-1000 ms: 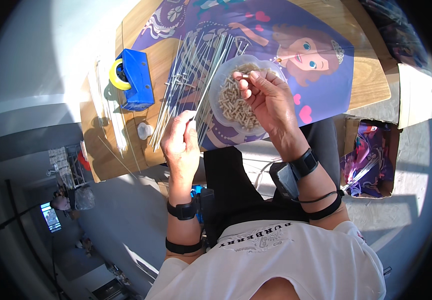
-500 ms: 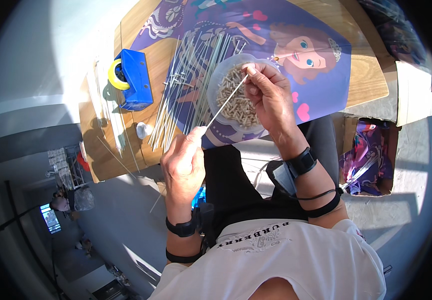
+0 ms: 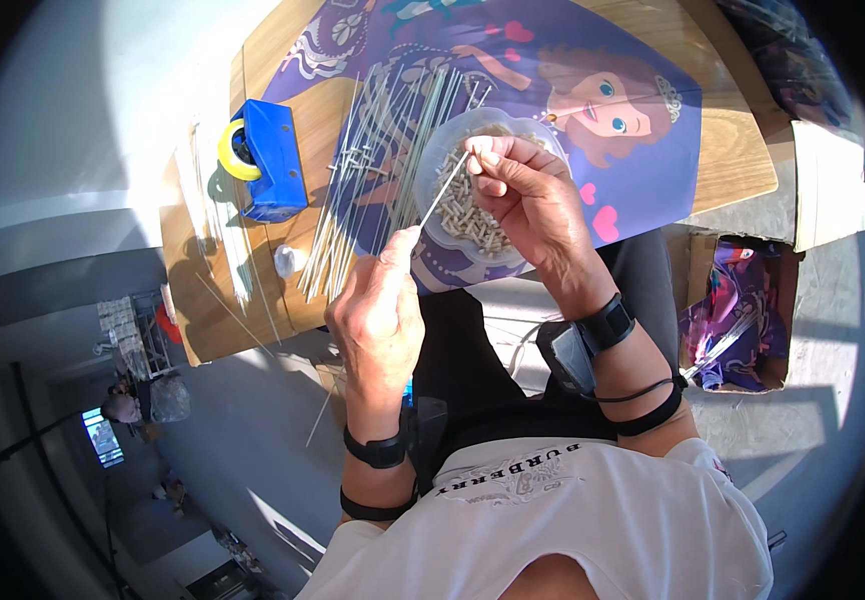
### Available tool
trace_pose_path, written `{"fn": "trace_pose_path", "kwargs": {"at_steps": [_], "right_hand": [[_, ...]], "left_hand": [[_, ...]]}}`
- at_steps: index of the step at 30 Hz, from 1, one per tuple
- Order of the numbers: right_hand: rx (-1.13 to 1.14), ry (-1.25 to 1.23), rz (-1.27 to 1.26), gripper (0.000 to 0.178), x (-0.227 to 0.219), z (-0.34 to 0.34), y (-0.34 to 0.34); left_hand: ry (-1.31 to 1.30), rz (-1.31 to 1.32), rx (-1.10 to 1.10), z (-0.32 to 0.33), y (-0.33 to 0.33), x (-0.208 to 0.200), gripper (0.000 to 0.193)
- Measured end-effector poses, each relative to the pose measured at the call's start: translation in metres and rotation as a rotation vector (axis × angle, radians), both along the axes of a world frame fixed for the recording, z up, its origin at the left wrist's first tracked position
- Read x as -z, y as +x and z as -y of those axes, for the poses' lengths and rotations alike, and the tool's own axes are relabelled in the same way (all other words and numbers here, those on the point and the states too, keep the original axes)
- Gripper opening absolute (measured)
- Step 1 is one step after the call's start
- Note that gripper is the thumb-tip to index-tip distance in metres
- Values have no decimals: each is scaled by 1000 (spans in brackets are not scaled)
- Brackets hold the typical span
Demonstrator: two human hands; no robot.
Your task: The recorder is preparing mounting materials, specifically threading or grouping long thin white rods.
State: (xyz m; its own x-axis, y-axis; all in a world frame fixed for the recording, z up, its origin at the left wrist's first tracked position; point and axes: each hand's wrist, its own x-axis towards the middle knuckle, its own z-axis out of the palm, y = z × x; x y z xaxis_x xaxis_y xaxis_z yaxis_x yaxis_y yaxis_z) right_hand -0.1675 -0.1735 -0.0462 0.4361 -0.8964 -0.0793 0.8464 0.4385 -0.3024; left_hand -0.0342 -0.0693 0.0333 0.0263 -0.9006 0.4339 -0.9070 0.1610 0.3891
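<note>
My left hand [image 3: 377,315] is closed round a thin white rod [image 3: 442,194], which slants up and to the right out of its fingers. At the rod's upper tip, the thumb and fingers of my right hand [image 3: 532,205] are pinched together; whether a small peg sits in that pinch is too small to tell. Right under this hand stands a translucent scalloped bowl [image 3: 426,190] holding many short beige pegs [image 3: 477,225]. Left of the bowl lies a loose bundle of thin white rods [image 3: 377,165], some with pegs on them.
A blue tape dispenser [image 3: 280,165] with a yellow roll stands on the wooden table [image 3: 737,160], beside more rods [image 3: 237,255] and a small white lump [image 3: 287,260]. Purple printed sheeting [image 3: 652,190] covers the table's middle. An open cardboard box [image 3: 782,310] is at the right.
My left hand has moved up and slightly right, and my right hand a little left. They are closer together, with less rod showing between them.
</note>
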Motion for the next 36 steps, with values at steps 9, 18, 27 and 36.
{"fn": "trace_pose_path", "kwargs": {"at_steps": [9, 18, 27, 36], "right_hand": [[63, -24, -87, 11, -5, -2, 0], [121, -94, -193, 8, -7, -4, 2], [207, -215, -491, 11, -11, -1, -4], [-32, -111, -227, 12, -3, 7, -13]], "left_hand": [[8, 44, 5, 1, -4, -3, 40], [36, 66, -19, 0, -5, -2, 39], [1, 245, 12, -2, 2, -9, 40], [2, -129, 66, 0, 1, 3, 31]]}}
